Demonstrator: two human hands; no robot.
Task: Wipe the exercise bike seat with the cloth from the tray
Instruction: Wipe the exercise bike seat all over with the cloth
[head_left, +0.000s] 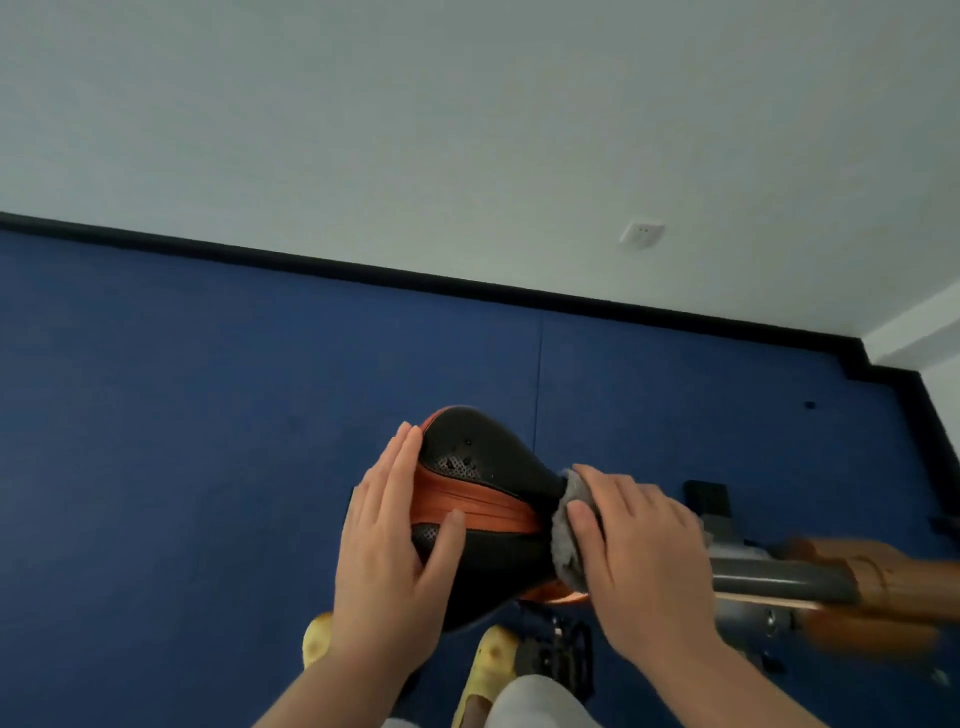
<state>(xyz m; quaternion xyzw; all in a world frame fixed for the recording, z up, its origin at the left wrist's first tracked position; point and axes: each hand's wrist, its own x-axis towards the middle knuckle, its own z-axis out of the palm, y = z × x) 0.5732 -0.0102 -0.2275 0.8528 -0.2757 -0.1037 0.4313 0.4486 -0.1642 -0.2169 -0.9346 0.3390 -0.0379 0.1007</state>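
The exercise bike seat (483, 467) is black with an orange stripe down its middle and sits at the centre of the view. My left hand (387, 551) lies flat on the wide left end of the seat, fingers together, thumb on top. My right hand (641, 551) presses a grey fluffy cloth (566, 540) against the narrow right end of the seat. The cloth is bunched under my fingers and partly hidden by them. No tray is in view.
The bike's grey and orange frame (810, 577) runs off to the right, with a black pedal (558, 654) below the seat. My yellow shoes (491, 660) stand on the blue floor (208, 415). A white wall with a black skirting (363, 270) lies behind.
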